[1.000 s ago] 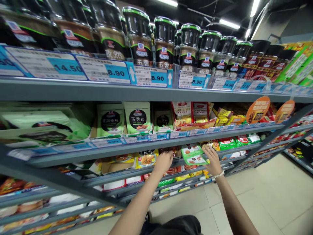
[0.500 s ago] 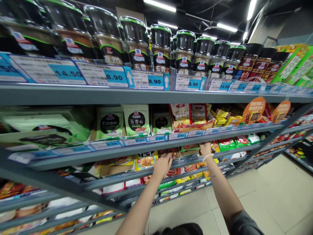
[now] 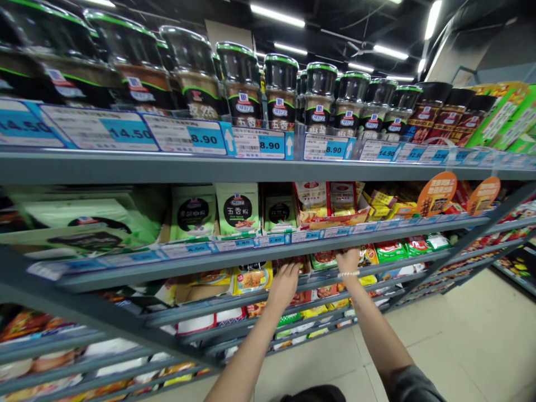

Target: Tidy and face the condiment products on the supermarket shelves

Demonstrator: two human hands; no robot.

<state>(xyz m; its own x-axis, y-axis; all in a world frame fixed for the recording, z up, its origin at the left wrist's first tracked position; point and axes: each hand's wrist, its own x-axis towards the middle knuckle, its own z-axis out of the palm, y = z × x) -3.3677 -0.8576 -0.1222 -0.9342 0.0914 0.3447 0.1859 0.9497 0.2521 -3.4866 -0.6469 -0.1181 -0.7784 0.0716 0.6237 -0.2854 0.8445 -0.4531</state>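
Observation:
Both my hands reach into the third shelf from the top of a grey shop rack. My left hand (image 3: 285,283) lies at the shelf's front edge, its fingers stretched toward dark red packets (image 3: 293,263); it holds nothing that I can see. My right hand (image 3: 347,260), with a bead bracelet at the wrist, is pushed in under the shelf above, beside a green and white packet (image 3: 324,258). Its fingers are hidden by the shelf rail (image 3: 318,237).
Black-capped spice jars (image 3: 280,84) line the top shelf above blue price tags (image 3: 259,143). Green spice pouches (image 3: 238,209) and yellow packets fill the second shelf. Two orange round signs (image 3: 438,192) stick out to the right. The tiled aisle floor (image 3: 469,335) runs along the right.
My right hand held the green and white packet in front of the shelf, then pushed it in and moved up and left under the rail. My left hand barely shifted.

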